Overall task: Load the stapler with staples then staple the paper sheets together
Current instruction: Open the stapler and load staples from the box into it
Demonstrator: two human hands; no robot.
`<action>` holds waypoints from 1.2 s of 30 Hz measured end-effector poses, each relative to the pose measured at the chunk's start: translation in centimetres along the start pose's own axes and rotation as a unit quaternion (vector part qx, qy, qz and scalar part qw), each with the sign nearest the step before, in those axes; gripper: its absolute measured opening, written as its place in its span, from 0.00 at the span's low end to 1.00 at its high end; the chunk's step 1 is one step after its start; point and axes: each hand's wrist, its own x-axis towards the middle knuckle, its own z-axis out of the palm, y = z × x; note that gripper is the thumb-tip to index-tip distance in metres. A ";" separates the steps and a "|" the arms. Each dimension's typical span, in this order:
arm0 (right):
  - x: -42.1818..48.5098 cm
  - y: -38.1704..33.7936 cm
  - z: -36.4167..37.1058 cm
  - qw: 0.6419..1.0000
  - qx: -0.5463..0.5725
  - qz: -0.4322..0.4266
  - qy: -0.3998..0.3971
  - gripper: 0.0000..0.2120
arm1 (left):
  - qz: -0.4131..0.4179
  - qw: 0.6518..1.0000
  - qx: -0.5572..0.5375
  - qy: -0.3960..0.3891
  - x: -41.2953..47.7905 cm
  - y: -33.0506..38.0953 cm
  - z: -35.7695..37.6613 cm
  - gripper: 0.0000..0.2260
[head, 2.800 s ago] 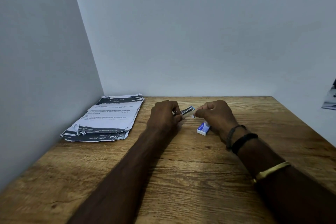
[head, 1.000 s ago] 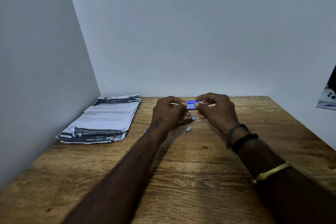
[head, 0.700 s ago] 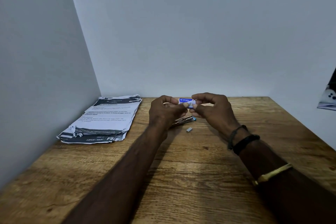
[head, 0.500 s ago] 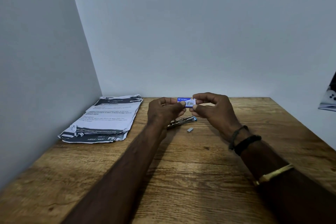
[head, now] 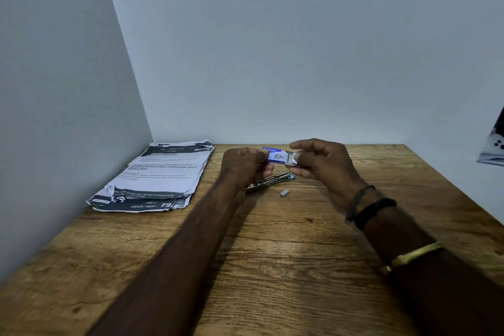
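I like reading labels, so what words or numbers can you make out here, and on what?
"64" and "DESK / STUDY", upside down, on the dark strip of the papers.
Body text on the papers: too small to read.
White brand word on the blue staple box: too blurred to read.
Stapler: no writing visible.

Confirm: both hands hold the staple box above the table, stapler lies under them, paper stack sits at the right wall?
Wrong on one point: the head view shows the paper stack by the left wall. Both the left hand and right hand do hold the staple box above the stapler.
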 end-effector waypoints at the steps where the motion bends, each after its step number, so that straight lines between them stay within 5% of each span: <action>1: 0.0 0.0 0.0 1.000 -0.007 0.001 -0.004 0.07 | 0.000 1.000 -0.002 0.001 -0.1 0.0 0.0 0.10; 10: -0.2 0.1 0.0 0.999 -0.052 -0.009 0.004 0.03 | 0.008 1.000 -0.003 0.002 0.1 0.0 -0.2 0.07; 15: -0.4 -0.3 0.3 0.978 -0.197 -0.074 0.002 0.10 | 0.019 1.000 0.014 0.009 0.2 -0.1 -0.2 0.09; 20: -1.3 -0.8 0.6 0.878 -0.433 -0.205 0.028 0.08 | 0.032 0.999 0.019 0.014 0.1 0.0 -0.2 0.10; 25: -1.6 -1.0 0.8 0.788 -0.570 -0.232 0.014 0.11 | 0.031 0.999 0.018 0.027 0.0 0.0 -0.2 0.07; 36: -1.2 -1.8 1.0 0.884 -0.449 -0.126 0.034 0.03 | 0.032 0.999 0.030 0.021 0.0 -0.1 -0.1 0.06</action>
